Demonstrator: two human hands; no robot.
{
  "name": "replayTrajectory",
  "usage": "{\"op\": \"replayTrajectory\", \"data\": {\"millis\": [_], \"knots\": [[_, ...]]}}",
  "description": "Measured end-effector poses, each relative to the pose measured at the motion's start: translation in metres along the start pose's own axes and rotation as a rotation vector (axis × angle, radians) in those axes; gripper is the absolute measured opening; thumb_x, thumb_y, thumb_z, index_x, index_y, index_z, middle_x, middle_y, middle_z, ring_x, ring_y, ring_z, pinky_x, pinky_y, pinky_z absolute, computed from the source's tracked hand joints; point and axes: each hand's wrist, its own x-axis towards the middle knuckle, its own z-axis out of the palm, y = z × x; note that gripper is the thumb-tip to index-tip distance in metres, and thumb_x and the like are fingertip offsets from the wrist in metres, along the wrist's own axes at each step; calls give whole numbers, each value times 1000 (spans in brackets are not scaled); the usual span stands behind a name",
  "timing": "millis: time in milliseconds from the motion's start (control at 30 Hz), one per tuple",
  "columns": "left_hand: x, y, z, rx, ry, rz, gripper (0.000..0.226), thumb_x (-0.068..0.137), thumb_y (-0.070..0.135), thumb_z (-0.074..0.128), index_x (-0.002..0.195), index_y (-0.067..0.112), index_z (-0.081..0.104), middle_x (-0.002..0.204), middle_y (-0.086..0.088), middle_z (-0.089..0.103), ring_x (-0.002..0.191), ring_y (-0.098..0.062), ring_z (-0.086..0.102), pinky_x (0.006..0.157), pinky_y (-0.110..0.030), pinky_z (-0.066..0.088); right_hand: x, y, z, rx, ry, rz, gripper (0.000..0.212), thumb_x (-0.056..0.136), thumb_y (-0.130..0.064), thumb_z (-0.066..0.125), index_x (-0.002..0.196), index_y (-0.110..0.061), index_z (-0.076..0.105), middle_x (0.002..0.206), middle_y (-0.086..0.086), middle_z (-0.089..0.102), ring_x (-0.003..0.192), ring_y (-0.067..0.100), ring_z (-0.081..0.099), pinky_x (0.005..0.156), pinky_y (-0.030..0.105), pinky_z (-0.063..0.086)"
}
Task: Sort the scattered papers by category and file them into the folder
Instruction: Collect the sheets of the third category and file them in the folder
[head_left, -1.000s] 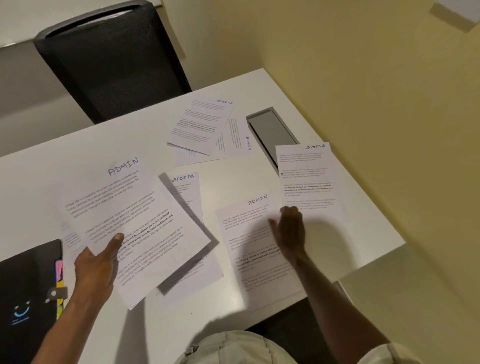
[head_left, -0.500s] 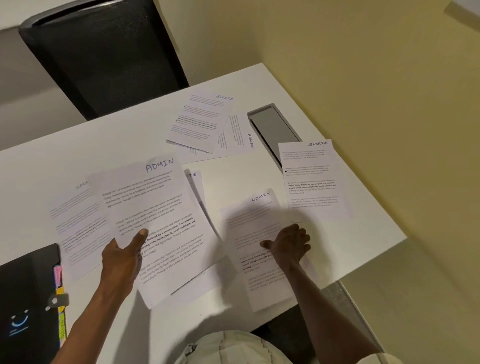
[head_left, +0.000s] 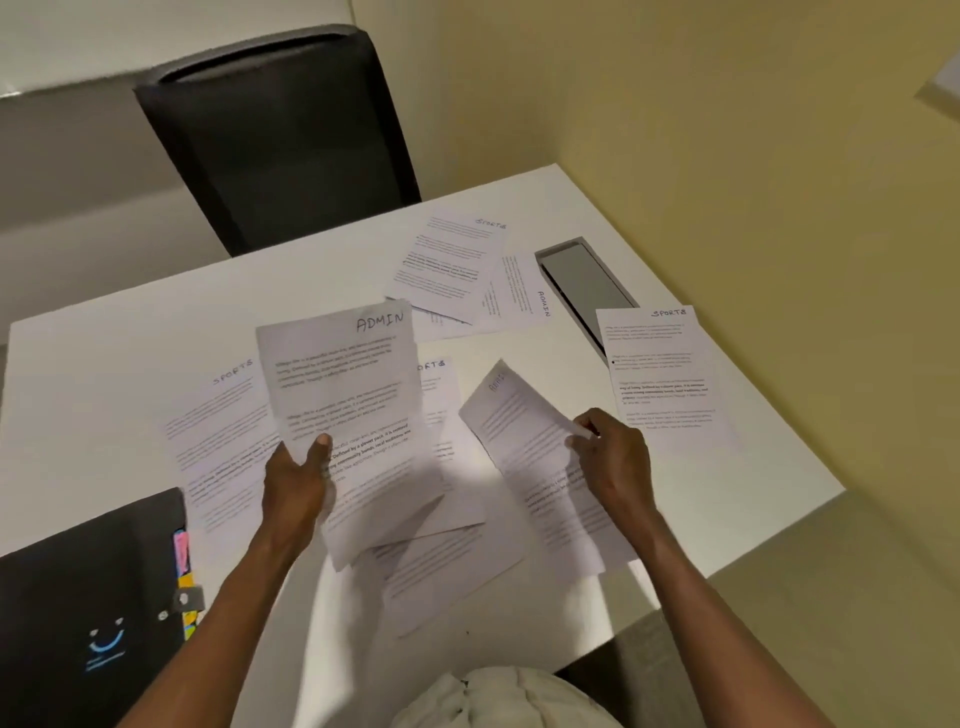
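**Two pages up, more on the table**

My left hand (head_left: 296, 483) holds a white page (head_left: 348, 410) up off the white table (head_left: 104, 364), thumb on top and fingers curled under it; big blue letters at its top say ADMIN; the small print is too fuzzy to read. My right hand (head_left: 615, 457) pinches the edge of a second page (head_left: 524, 441); it bends and tilts, and the word at its corner is too blurry to be sure of.

More pages lie flat; one (head_left: 223, 431) on my left says SPORTS; one (head_left: 665, 374) on my right says SPORTS; far back, a SPORTS page (head_left: 452, 265) lies on top of an ADMIN page (head_left: 524, 291); another page (head_left: 441, 384) under the one I hold up shows only "ORTS".

The black folder (head_left: 88, 597) sits at the near left corner, cut off by the edge; it has a blue smile on it and bright tabs (head_left: 183, 561) at its side; the tiny words under the smile are too small to read.
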Motion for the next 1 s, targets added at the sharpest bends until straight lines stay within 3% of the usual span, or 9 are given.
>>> {"op": "replayTrajectory", "data": {"millis": [200, 267, 367, 533, 633, 733, 833, 900, 1000], "knots": [[5, 21, 8, -5, -34, 15, 42, 101, 27, 55, 142, 17, 50, 135, -5, 60, 124, -26, 57, 105, -40, 43, -7, -71, -48, 238, -37, -149, 12, 83, -16, 75, 76, -12, 66, 61, -2, 63, 50, 3, 51, 47, 14, 34], [4, 26, 14, -40, -104, -9, 37, 101, 25, 54, 138, 19, 53, 132, -5, 63, 122, -30, 58, 104, -44, 46, -5, -85, -51, 348, -75, -88, 12, 84, -15, 75, 76, -12, 66, 64, -2, 65, 48, 0, 53, 46, 10, 37], [-7, 36, 30, -97, -266, -49, 33, 101, 20, 55, 134, 21, 56, 117, 9, 68, 110, -14, 64, 91, -28, 49, 3, -92, -37, 444, -106, 69, 28, 82, -16, 76, 62, -15, 57, 57, -10, 60, 44, 2, 50, 47, 13, 37], [-30, 55, 45, 44, -491, -49, 17, 98, 30, 59, 108, 24, 71, 99, 5, 76, 95, -18, 72, 84, -33, 59, 9, -88, -4, 506, -167, 177, 37, 79, -19, 75, 69, -11, 41, 63, 6, 36, 58, 18, 34, 50, 23, 23], [-39, 60, 50, 108, -432, -39, 18, 99, 32, 56, 95, 21, 71, 84, 6, 76, 88, -23, 73, 72, -29, 58, 2, -90, 2, 613, -141, 194, 17, 82, 1, 72, 85, -3, 55, 67, -4, 64, 48, 3, 59, 46, 9, 40], [-33, 56, 55, -208, -385, -241, 39, 100, 54, 42, 107, 26, 68, 93, 8, 77, 93, -20, 73, 77, -33, 59, 3, -86, 14, 648, -116, 198, 43, 80, 2, 74, 116, -9, 54, 96, 10, 72, 71, 5, 69, 56, 10, 48], [-27, 57, 60, -121, -417, -42, 31, 99, 42, 52, 126, 27, 60, 112, 13, 73, 102, -8, 70, 82, -25, 58, 10, -85, 23, 586, -110, 172, 50, 80, -5, 76, 121, -24, 54, 100, 3, 69, 89, 9, 64, 68, 14, 47], [-21, 59, 62, 0, -320, 103, 30, 97, 27, 61, 127, 26, 59, 115, 12, 71, 104, -7, 68, 91, -32, 56, 17, -88, 24, 587, -101, 113, 33, 83, -4, 72, 111, -19, 63, 96, -4, 72, 81, 1, 66, 70, 19, 48], [-13, 69, 70, 13, -210, 188, 31, 96, 24, 62, 127, 24, 58, 114, 11, 68, 101, -9, 66, 81, -26, 57, 31, -94, 23, 592, -123, 35, 23, 88, -11, 66, 108, -22, 67, 98, -11, 73, 83, -3, 67, 70, 18, 51]]}}
